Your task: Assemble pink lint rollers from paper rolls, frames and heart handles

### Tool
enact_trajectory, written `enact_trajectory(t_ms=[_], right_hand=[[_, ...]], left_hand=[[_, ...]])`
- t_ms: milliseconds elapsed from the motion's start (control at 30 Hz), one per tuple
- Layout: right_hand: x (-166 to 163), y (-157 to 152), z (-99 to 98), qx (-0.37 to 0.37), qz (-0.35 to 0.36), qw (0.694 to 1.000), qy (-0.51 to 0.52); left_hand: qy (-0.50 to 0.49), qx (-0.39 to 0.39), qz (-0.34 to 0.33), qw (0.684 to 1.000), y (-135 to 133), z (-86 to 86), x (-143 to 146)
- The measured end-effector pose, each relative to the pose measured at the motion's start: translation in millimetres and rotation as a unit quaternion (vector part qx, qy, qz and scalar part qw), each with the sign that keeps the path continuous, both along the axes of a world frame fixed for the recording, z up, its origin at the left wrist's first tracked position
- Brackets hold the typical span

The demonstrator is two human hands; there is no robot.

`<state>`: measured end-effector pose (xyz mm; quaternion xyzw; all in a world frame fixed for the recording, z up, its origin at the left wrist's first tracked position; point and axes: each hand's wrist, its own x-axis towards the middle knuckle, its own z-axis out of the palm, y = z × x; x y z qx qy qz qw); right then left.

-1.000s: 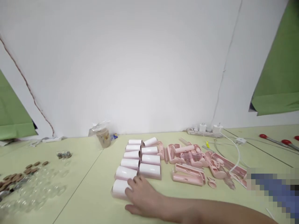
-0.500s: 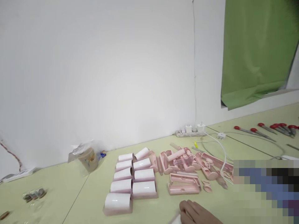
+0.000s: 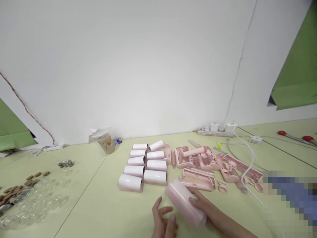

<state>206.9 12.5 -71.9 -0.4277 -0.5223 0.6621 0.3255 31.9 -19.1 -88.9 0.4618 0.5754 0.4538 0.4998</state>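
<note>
A white roll in a pink case [image 3: 183,201] is held up over the table, tilted and slightly blurred. My right hand [image 3: 204,205] is closed around its right side. To the left of the case is my left hand [image 3: 163,219], with fingers apart and nothing in it. It seems to be just short of the case. Beyond both hands lie several similar white rolls in pink cases [image 3: 155,177], set out in two columns. Pink open frames [image 3: 198,183] and loose pink plastic parts [image 3: 222,187] lie to the right of them.
A bagged cup [image 3: 106,142] stands near the wall. Clear glass pieces [image 3: 32,208] and brown lids [image 3: 15,191] cover the left side. At the back right are a power strip [image 3: 210,133], white cables [image 3: 251,158] and red-handled tools [image 3: 294,136]. A pixelated area hides the lower right.
The view has swung left, bringing the glass pieces into sight. My right hand now shows raised with the cased roll, which was mostly out of frame before. My left hand has come into view.
</note>
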Motion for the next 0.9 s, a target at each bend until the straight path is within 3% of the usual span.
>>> enact_trajectory(t_ms=[100, 267, 400, 567, 733, 800, 900], right_hand=[[-3.2, -8.1, 7.2, -0.139, 0.000, 0.979, 0.149], [-5.1, -10.5, 1.4, -0.201, -0.049, 0.946, 0.251], [-1.7, -4.5, -1.7, -0.311, -0.108, 0.897, 0.295], [-2.8, 0.8, -4.9, -0.368, -0.129, 0.845, 0.365], [-6.7, 2.7, -8.6, -0.382, -0.132, 0.815, 0.417], [-4.3, 4.5, -6.0, -0.378, -0.134, 0.808, 0.431], [3.8, 8.3, 2.4, -0.338, -0.141, 0.811, 0.456]], left_hand=[[-0.051, -0.029, -0.019, 0.998, 16.5, 16.5, 19.9], [0.054, 0.022, -0.126, 0.990, 46.6, 50.6, 25.0], [-0.004, 0.032, -0.187, 0.982, 56.4, 60.6, 16.2], [-0.002, 0.012, -0.167, 0.986, 57.3, 71.2, 12.1], [0.015, 0.052, -0.166, 0.985, 59.2, 79.3, 15.9], [-0.019, 0.071, -0.130, 0.989, 55.0, 75.0, 9.8], [-0.062, 0.136, -0.035, 0.988, 42.4, 54.2, -8.0]])
